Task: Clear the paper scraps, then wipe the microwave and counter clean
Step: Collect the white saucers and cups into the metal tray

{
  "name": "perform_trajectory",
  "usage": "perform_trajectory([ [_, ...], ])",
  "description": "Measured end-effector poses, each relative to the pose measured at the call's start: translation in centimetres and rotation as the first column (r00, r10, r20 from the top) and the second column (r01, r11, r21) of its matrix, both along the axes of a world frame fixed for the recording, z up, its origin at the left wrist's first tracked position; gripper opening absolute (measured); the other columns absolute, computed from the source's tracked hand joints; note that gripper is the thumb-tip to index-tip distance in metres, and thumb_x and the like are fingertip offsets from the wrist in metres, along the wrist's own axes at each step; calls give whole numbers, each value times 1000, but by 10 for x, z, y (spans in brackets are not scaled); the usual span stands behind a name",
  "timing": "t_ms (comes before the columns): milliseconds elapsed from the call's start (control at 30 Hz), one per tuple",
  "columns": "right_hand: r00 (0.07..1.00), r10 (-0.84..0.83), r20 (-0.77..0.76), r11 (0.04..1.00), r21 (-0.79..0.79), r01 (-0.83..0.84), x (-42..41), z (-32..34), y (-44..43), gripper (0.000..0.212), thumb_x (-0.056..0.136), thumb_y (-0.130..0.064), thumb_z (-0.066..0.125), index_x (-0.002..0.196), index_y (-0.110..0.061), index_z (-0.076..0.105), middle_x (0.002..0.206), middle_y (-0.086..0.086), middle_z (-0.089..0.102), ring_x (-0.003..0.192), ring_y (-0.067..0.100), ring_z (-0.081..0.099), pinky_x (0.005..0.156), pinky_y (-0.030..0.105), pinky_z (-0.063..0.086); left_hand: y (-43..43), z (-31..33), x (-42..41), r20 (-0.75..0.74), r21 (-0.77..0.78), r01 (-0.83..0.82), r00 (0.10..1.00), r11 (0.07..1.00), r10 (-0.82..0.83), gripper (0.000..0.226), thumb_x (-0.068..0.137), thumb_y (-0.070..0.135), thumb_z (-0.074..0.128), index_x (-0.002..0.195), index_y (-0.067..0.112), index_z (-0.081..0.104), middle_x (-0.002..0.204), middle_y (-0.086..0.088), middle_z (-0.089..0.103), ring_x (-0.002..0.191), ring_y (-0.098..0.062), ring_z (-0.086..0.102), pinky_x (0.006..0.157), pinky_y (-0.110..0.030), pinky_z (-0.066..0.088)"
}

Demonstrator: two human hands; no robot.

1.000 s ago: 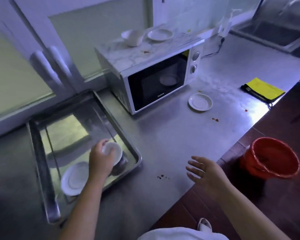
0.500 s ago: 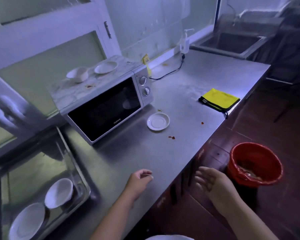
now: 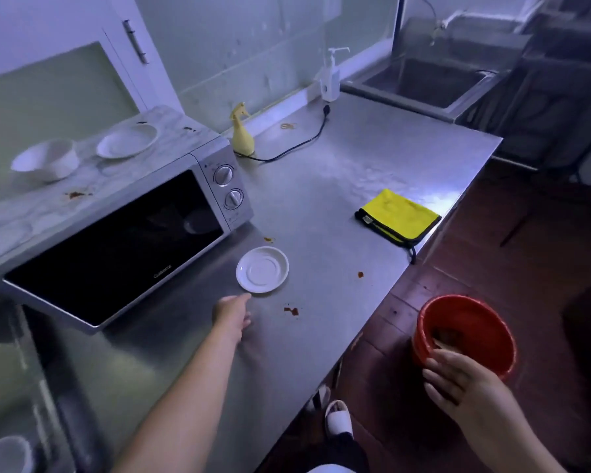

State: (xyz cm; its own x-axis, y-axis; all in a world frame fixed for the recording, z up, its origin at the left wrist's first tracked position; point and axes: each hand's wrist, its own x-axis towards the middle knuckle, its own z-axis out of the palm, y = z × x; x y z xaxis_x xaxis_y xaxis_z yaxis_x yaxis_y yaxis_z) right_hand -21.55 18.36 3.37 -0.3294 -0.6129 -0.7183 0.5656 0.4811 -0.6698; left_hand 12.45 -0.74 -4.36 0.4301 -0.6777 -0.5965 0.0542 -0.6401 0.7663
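Note:
The microwave (image 3: 116,227) stands on the steel counter (image 3: 321,206) at the left, with a bowl (image 3: 45,162), a plate (image 3: 127,141) and a brown stain (image 3: 77,194) on its top. A white saucer (image 3: 262,269) lies in front of it. My left hand (image 3: 232,314) stretches over the counter, its fingertips just short of the saucer's near rim, holding nothing. Reddish stains (image 3: 291,310) dot the counter nearby. A folded yellow cloth (image 3: 398,215) lies near the counter's right edge. My right hand (image 3: 458,380) hangs open beside the counter, in front of a red bucket (image 3: 464,332).
A yellow spray bottle (image 3: 242,134) and a black cable (image 3: 294,145) lie behind the microwave. A soap dispenser (image 3: 331,76) stands at the back wall, with a sink (image 3: 423,83) beyond. A bowl (image 3: 6,454) in a metal tray shows at the bottom left. My sandalled foot (image 3: 336,419) is on the floor.
My left hand let go of the bowl in the tray and moved right across the counter to the saucer. The view swung right. My right hand dropped towards the red bucket.

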Motion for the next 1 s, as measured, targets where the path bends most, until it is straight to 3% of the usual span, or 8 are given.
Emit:
perform_trajectory([
  [200,989,128,-72,991,58,-124,-6,5,-86,19,95,-12,55,103,-1,69,87,14,73,83,29,66,78,41,55,-58,-22,1,-85,79,-221,970,972,228,19,84,12,73,100,4,67,79,-10,67,70,-23,64,60,-31,52],
  [300,969,239,-67,971,41,-236,10,0,-125,19,94,-13,56,103,-3,69,84,11,74,80,27,68,83,42,54,-72,-29,3,-88,70,-267,958,961,273,26,85,3,69,111,4,66,97,-15,70,85,-28,67,66,-34,54],
  [467,912,410,-17,911,46,-409,35,-4,-170,18,94,-13,56,100,-5,70,80,8,73,71,21,70,72,35,55,-61,-9,-5,-101,-84,-320,945,944,311,25,88,-3,62,107,13,68,107,-9,69,93,-25,68,64,-33,59],
  [600,837,544,-58,839,43,-542,43,-3,-201,18,95,-14,57,101,-6,71,87,10,72,79,26,70,73,36,55,-28,17,-15,-165,-199,-289,952,936,259,27,90,-3,63,106,16,72,107,-6,73,96,-24,71,76,-41,62],
  [733,720,686,-107,726,36,-686,63,-1,-230,18,96,-8,54,103,-6,70,97,15,70,86,29,69,80,39,55,16,43,-23,-219,-234,-315,939,920,266,28,91,0,65,110,17,74,104,-9,75,93,-26,73,78,-41,62],
  [867,534,838,-113,531,-59,-846,96,13,-243,16,96,-9,59,108,-10,69,101,14,71,88,29,69,80,39,56,58,76,-31,-246,-250,-415,901,875,357,27,92,1,64,116,11,73,111,-17,72,98,-33,72,78,-41,62],
  [1000,391,902,-181,347,-233,-908,127,33,-254,19,96,-10,59,100,-20,75,92,8,75,83,26,74,76,41,62,78,110,-38,-208,-330,-493,870,805,447,25,90,4,68,104,21,79,105,-13,74,92,-27,74,70,-34,60],
])
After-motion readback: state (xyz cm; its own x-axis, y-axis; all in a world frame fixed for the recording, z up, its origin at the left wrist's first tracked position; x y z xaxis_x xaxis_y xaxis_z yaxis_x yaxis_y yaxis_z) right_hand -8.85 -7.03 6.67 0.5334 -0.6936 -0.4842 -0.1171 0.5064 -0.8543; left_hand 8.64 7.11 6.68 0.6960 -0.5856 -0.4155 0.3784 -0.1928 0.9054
